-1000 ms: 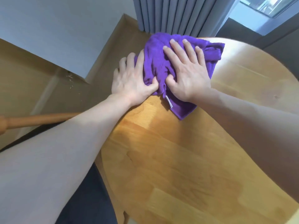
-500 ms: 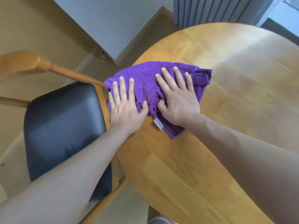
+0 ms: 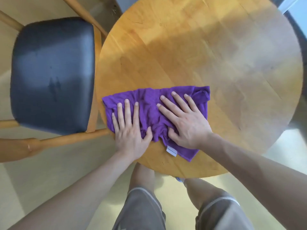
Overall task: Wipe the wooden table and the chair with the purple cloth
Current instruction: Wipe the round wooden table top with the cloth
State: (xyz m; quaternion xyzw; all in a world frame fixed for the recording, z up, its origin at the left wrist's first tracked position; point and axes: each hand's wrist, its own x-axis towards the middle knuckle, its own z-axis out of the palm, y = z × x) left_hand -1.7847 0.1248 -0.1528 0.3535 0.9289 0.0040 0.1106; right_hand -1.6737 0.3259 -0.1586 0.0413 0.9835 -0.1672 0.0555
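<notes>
The purple cloth [image 3: 149, 103] lies spread on the near left part of the round wooden table [image 3: 207, 55], its left corner reaching the table's edge. A small white label shows at the cloth's near edge. My left hand [image 3: 129, 130] presses flat on the cloth's left half, fingers straight. My right hand [image 3: 184, 122] presses flat on its right half, fingers spread. The wooden chair [image 3: 53, 72] with a black padded seat stands just left of the table, almost touching it.
The chair's wooden armrest [image 3: 29, 146] runs along the near left. My legs in grey shorts [image 3: 141, 213] stand at the table's near edge on a pale yellow floor. A wall corner shows at the top.
Both hands have slid the cloth toward me across the table, from its far left edge to its near left part. The view has tilted down, showing the whole chair seat and my legs.
</notes>
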